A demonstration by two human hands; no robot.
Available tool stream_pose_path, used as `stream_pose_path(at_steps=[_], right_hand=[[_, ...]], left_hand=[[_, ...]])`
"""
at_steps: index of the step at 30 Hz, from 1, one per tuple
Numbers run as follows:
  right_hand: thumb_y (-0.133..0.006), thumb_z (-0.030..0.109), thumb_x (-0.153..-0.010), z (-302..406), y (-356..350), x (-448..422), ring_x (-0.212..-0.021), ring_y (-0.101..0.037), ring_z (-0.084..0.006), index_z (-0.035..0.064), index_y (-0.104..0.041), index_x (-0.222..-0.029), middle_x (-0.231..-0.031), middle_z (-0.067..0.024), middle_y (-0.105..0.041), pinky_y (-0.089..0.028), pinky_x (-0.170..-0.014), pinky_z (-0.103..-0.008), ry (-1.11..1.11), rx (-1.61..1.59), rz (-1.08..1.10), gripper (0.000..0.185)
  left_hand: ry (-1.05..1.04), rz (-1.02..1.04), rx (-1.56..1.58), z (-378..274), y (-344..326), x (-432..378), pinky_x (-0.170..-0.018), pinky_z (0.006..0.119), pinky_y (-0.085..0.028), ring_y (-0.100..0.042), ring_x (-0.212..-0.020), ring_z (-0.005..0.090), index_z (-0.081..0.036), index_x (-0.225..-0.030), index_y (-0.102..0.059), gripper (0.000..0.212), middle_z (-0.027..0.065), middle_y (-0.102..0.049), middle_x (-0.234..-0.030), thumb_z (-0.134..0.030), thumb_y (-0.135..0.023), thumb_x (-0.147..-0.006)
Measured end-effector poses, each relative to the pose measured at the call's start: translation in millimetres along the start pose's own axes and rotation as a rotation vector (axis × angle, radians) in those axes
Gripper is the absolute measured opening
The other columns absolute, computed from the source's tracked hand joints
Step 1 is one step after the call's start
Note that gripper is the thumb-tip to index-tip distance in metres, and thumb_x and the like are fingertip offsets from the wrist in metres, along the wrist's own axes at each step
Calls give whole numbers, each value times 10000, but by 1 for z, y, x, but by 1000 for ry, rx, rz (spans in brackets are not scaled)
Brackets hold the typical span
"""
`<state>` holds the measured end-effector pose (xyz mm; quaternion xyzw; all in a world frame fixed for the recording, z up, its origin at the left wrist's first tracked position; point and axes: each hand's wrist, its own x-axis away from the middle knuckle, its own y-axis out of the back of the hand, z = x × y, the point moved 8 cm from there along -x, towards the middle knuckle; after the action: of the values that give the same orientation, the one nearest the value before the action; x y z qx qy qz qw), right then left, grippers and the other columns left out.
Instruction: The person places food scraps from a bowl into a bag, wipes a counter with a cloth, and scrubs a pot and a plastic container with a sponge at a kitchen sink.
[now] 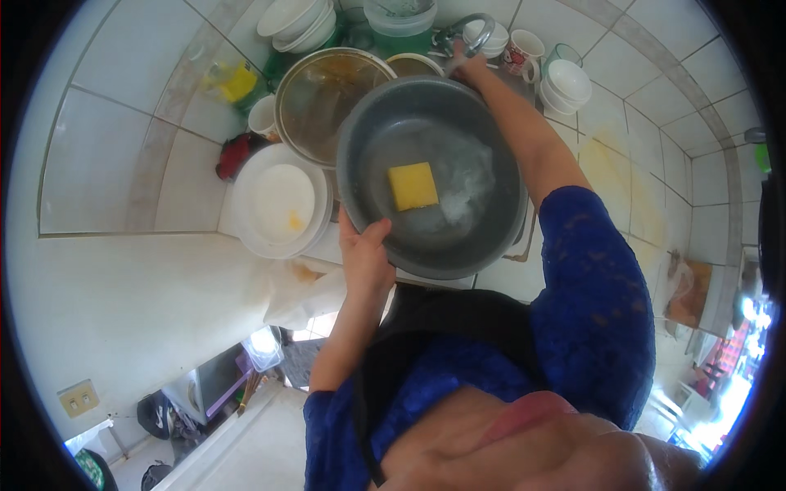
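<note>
My left hand [368, 255] grips the near left rim of a large grey basin [430, 258], thumb over the edge. A yellow sponge [413, 186] lies in the basin, beside some whitish suds or water [466, 190]. My right hand [468, 66] is at the curved metal faucet [482, 30], behind the basin's far rim; its fingers are partly hidden, and whether it grips the faucet cannot be told. Left of the basin stands a large round pot [331, 104] with a brownish inside, and a smaller round vessel [414, 63] shows behind the basin.
Stacked white plates [242, 215] lie at the left, with a mug [263, 116] behind them. White bowls [295, 24], a lidded plastic tub [399, 21], a patterned mug [523, 52] and more white bowls [566, 83] line the back. Tiled walls enclose the counter.
</note>
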<state>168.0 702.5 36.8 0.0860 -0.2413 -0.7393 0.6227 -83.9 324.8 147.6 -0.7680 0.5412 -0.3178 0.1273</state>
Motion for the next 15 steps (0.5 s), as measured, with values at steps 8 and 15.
stream_pose_path(at_steps=[8, 15], right_hand=[[-531, 405, -938, -11, 6, -13, -474, -555, -147, 69, -631, -894, -633, -54, -580, -427, -384, -288, 78, -207, 67, 353], [-537, 380, -936, -11, -18, 0, -470, -500, -113, 36, -576, -812, -596, -31, -540, -353, -377, -250, -112, -325, 216, 367]], left_hand=[[25, 13, 23, 2, -6, 4, -976, 396, -451, -524, -1162, 275, -76, -1397, -340, 648, 142, -501, -1284, 114, -455, -789], [49, -26, 37, 2, 2, 8, -974, 412, -462, -524, -1166, 286, -85, -1382, -351, 628, 142, -502, -1285, 112, -459, -796]])
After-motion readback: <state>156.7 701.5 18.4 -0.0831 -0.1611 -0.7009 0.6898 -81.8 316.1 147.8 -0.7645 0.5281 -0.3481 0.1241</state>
